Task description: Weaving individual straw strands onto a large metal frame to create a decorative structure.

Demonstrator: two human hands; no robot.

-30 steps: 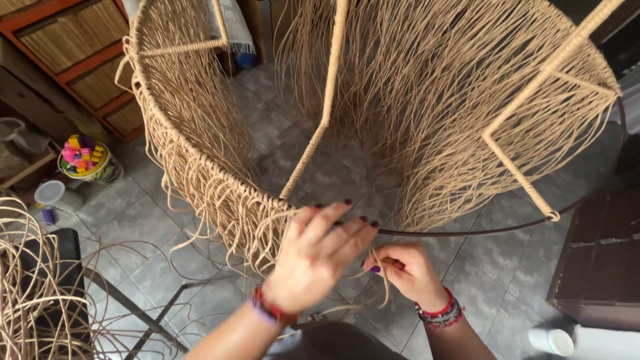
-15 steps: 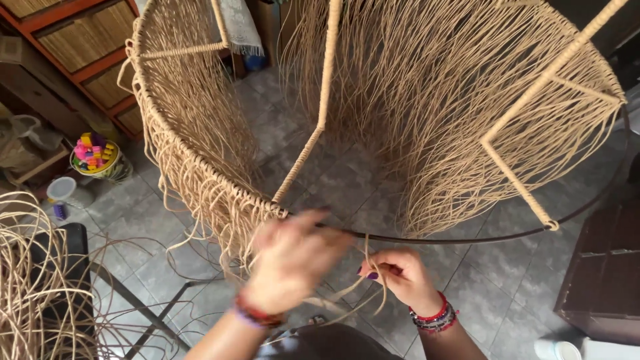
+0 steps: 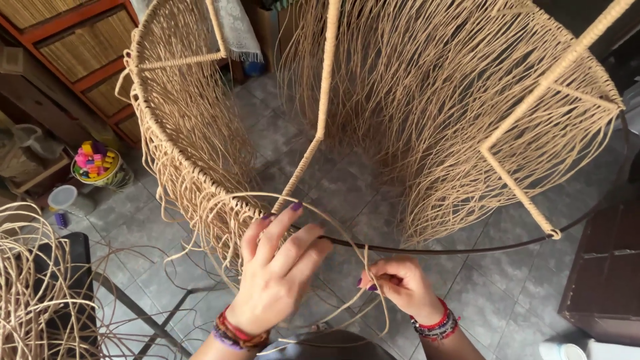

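A large round metal frame (image 3: pixel 480 250) stands before me, strung with many tan cords (image 3: pixel 433 113) and wrapped spokes. My left hand (image 3: pixel 277 270) reaches over the dark bare rim, fingers spread, with a loop of tan cord (image 3: pixel 313 213) arching over its fingertips. My right hand (image 3: pixel 400 287) sits just below the rim and pinches the same cord between thumb and fingers. Both wrists wear beaded bracelets. The left part of the rim is covered in knotted cord (image 3: pixel 173 160).
A pile of loose tan cord (image 3: pixel 33 287) lies at the lower left over a dark stand. A bowl of colourful small items (image 3: pixel 97 167) and a white cup (image 3: pixel 63 198) sit on the grey tiled floor. Orange shelving (image 3: pixel 73 47) stands at the upper left, dark furniture (image 3: pixel 603 273) on the right.
My left hand has lifted and opened its fingers over the rim, drawing a cord loop up across it. My right hand stayed pinched on the cord below.
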